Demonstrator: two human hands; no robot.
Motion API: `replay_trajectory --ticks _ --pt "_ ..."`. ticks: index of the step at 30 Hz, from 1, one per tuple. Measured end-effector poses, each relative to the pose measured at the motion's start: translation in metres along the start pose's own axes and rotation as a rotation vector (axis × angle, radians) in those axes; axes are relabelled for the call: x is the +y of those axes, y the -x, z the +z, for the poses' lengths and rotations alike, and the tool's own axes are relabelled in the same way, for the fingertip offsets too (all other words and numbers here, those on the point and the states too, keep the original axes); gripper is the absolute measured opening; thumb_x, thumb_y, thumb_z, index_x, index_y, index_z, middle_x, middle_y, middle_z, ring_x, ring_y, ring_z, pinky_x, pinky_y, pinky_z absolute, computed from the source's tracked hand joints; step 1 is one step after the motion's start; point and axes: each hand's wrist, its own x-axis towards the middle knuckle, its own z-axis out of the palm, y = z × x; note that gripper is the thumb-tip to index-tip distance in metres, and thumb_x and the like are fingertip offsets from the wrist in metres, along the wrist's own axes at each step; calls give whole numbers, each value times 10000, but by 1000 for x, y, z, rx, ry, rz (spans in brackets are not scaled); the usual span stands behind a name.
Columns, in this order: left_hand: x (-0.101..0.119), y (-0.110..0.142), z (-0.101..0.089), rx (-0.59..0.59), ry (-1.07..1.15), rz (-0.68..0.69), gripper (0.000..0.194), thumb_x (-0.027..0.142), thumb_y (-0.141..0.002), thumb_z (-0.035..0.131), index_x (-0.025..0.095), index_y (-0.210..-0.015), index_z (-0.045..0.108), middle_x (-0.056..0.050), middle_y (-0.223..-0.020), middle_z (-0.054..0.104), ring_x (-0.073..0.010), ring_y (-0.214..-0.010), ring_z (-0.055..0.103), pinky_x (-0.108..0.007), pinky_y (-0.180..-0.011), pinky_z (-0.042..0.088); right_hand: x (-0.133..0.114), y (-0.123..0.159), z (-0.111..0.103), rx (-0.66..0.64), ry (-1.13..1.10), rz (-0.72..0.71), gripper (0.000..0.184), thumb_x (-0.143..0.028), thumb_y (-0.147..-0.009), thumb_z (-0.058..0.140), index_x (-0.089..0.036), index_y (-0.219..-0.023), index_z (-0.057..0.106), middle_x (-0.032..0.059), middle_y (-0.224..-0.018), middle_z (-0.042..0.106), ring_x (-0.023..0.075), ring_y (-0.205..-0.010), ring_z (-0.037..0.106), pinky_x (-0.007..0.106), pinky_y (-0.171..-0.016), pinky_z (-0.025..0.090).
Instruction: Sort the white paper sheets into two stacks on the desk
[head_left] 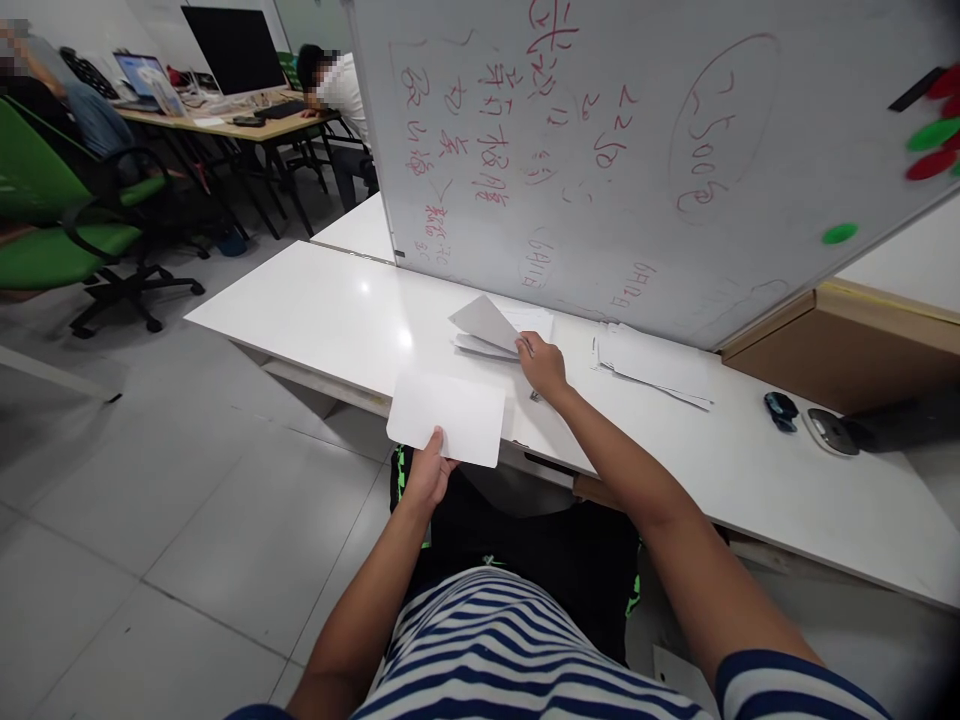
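My left hand (430, 474) grips a blank white card (450, 412) with rounded corners, thumb on top, at the front edge of the white table (315, 300). Farther back, my right hand (543, 366) pinches the right end of a paper sheet (486, 324), whose left part is lifted at a slant. Under it, other white papers (487, 348) lie on the table; their number is hidden. To the right of my right hand lies a loose stack of white papers (652, 366), touched by neither hand.
A whiteboard (645, 130) with red writing stands along the table's back. At the right are a cardboard box (772, 345), a small dark object (781, 410) and a round grey-and-white device (831, 432). Two other people sit near desks at the far left, beside a green chair (67, 245).
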Motion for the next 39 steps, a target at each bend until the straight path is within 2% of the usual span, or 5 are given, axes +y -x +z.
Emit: replay_trajectory --ticks 8,15,24,31,39 --pt "6 5 8 18 -13 13 552 259 -894 627 260 -1414 443 -111 -1408 529 -265 -1273 527 -429 -998 509 23 -35 -68 378 191 -94 376 -338 -994 321 -169 -1135 626 102 -984 710 221 -865 639 305 -772 435" --pt "-4 2 32 -3 -58 10 554 218 -902 611 271 -1422 430 -100 -1417 522 -250 -1258 541 -403 -988 519 145 -15 -165 475 478 -102 348 -274 -961 366 -166 -1106 663 131 -1180 662 260 -1106 580 395 -911 443" --pt "-11 -1 64 22 -51 2 514 199 -902 613 274 -1390 469 -87 -1395 547 -232 -1260 542 -390 -988 520 250 50 -141 190 597 41 371 -215 -963 372 -149 -1125 699 109 -1182 686 251 -1104 608 344 -863 480" --pt "-4 -3 57 38 -43 11 502 189 -916 583 246 -1399 460 -97 -1393 547 -243 -1259 540 -401 -1005 509 235 38 -123 -252 626 220 470 -110 -871 398 -226 -1273 613 96 -1378 560 273 -1323 452 563 -1091 283" --pt "0 -6 39 40 -22 -8 496 202 -910 591 248 -1390 470 -91 -1400 541 -254 -1257 540 -411 -999 511 94 -14 -75 -92 312 -112 420 -237 -929 364 -154 -1275 586 98 -1361 570 239 -1264 488 414 -1078 339"
